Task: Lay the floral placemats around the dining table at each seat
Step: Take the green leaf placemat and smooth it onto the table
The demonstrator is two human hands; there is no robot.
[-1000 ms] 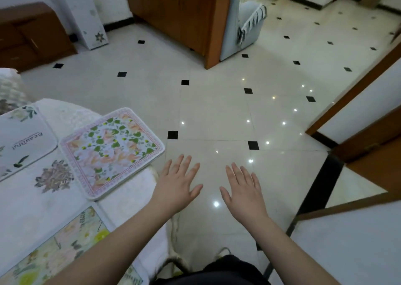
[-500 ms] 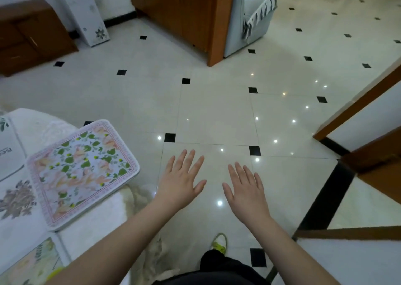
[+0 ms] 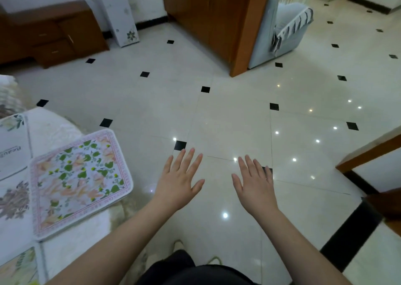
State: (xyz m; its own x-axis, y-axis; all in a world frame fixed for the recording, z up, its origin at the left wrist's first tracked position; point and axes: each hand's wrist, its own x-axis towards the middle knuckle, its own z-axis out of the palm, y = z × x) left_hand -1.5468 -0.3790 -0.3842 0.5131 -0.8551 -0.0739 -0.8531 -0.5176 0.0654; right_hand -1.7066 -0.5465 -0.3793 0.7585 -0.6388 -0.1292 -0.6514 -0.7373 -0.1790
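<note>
A floral placemat with green leaves, peach flowers and a pink border lies flat at the edge of the white-clothed dining table, its right corner over the rim. A white mat with grey lettering lies beyond it at the far left. Another floral mat shows at the bottom left corner. My left hand and my right hand hover flat over the floor to the right of the table, palms down, fingers spread, holding nothing.
Cream floor tiles with black diamond insets stretch ahead. A brown wooden cabinet stands ahead, a low wooden drawer unit at the back left, a pale blue armchair behind the cabinet. Wood-trimmed wall at right.
The view has shifted slightly, so the table and mats sit a little further right and up in the picture. Both hands stay spread and empty in the same pose.
</note>
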